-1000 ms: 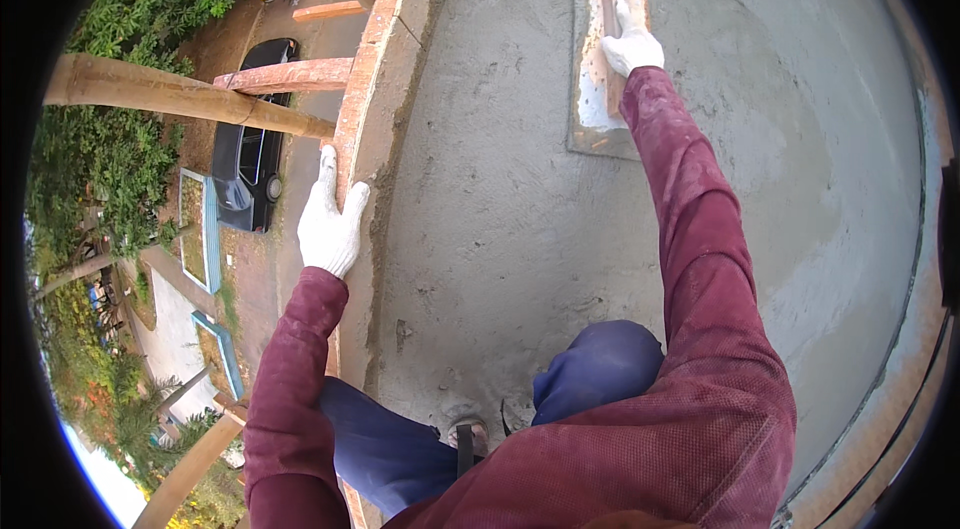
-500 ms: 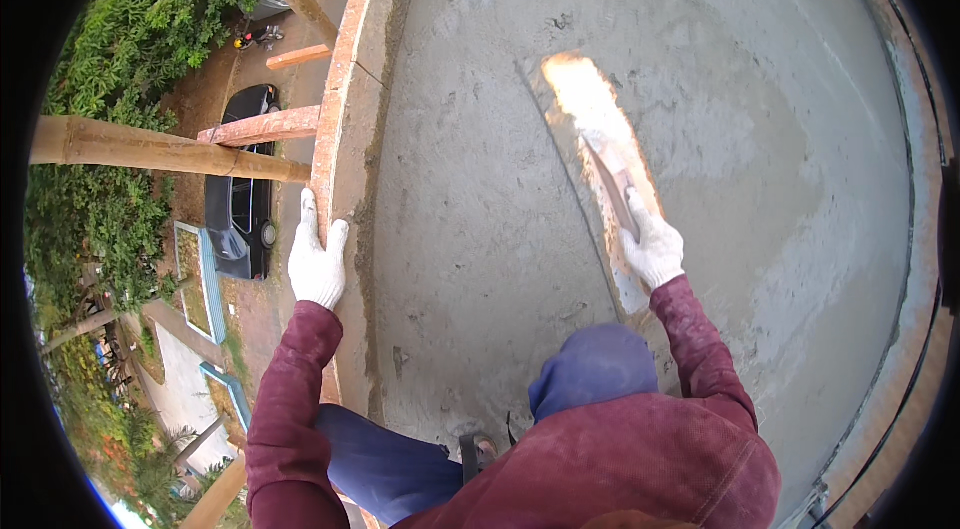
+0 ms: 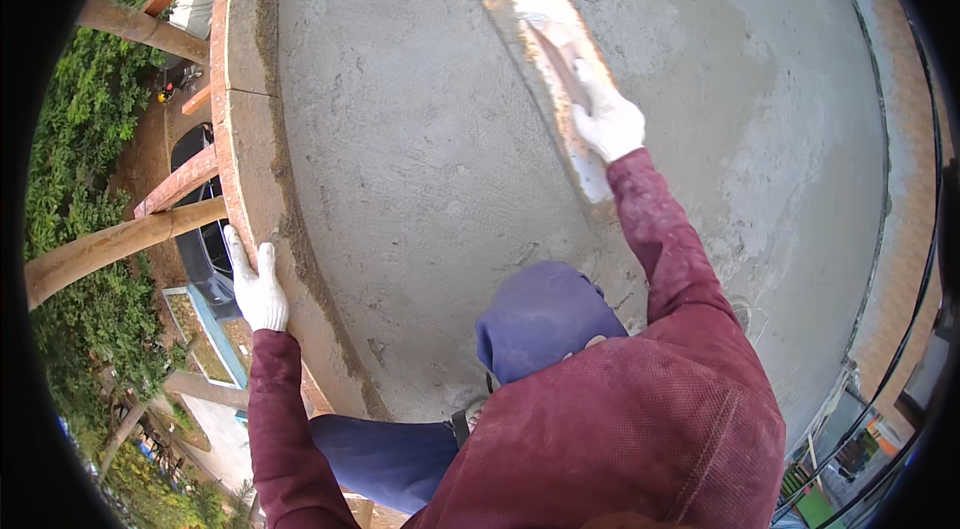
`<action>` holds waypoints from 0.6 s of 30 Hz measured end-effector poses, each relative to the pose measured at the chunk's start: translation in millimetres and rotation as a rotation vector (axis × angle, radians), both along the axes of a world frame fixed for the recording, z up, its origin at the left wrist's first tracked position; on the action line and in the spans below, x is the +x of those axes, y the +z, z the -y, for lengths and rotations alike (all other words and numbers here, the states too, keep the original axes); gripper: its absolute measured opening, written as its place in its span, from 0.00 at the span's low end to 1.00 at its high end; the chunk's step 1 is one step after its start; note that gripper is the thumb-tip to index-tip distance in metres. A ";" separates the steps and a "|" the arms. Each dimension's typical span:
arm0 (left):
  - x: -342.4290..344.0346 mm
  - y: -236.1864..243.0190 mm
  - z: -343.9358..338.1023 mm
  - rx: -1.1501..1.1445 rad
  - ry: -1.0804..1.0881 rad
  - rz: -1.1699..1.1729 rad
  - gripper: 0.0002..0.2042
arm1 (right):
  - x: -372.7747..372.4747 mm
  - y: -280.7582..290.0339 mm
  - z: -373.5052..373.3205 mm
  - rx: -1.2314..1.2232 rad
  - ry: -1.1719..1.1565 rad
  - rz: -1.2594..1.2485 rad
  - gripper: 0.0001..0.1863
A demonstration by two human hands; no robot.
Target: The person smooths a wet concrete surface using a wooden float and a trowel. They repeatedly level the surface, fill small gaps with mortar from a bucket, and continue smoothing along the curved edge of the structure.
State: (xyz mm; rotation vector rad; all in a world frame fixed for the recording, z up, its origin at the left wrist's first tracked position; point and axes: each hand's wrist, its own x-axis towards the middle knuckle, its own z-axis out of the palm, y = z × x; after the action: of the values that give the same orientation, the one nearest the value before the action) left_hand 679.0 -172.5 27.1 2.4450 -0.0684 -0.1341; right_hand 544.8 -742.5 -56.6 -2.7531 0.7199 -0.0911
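On the wet grey cement slab [image 3: 420,159], the right hand [image 3: 606,119], in a white knit glove, is clenched around the handle of a long flat wooden float [image 3: 545,49] that lies flat on the surface, its far end pointing up and away from the person. Compared with half a second ago, the float sits a little farther out across the slab and the maroon sleeve is stretched longer behind it; a second ago the same tool lay well off toward the far edge with the arm at full reach. So the board has been drawn in and is now being pushed out again, which reads as back-and-forth smoothing strokes over one band of the cement, with that band looking slightly flatter than the coarser area to its left.

At the slab's left border, the left hand [image 3: 256,281], also gloved in white, presses palm-down with fingers spread on the reddish-brown formwork rim [image 3: 240,129], gripping nothing, simply bracing. It has stayed on that rim through all three views, so the body's support point is unchanged while only the working arm travels. Beyond the rim, rough wooden poles [image 3: 110,244] and green shrubs [image 3: 90,319] show far below.
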 end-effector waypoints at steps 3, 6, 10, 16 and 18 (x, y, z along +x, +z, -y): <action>3.1 -0.4 17.6 -0.008 -0.012 -0.011 0.35 | -21.8 10.4 95.4 -0.037 -0.254 -0.099 0.36; 3.5 -0.5 32.3 0.040 -0.018 -0.032 0.36 | -10.4 13.9 162.6 -0.136 -0.310 -0.104 0.37; 4.7 -14.3 8.4 0.038 -0.025 0.043 0.35 | -79.4 -11.8 36.6 0.096 -0.227 0.099 0.39; 3.6 -3.9 16.9 0.123 -0.031 0.068 0.34 | -53.6 11.6 46.7 0.150 -0.131 0.014 0.35; 2.3 -11.4 22.7 0.078 -0.039 0.018 0.34 | 7.5 12.1 103.1 -0.007 -0.147 -0.034 0.35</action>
State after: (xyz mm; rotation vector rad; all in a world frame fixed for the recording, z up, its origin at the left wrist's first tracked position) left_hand 681.4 -195.2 15.7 2.5240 -0.1206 -0.1340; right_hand 552.3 -845.6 -44.6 -2.7109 0.9327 -0.0777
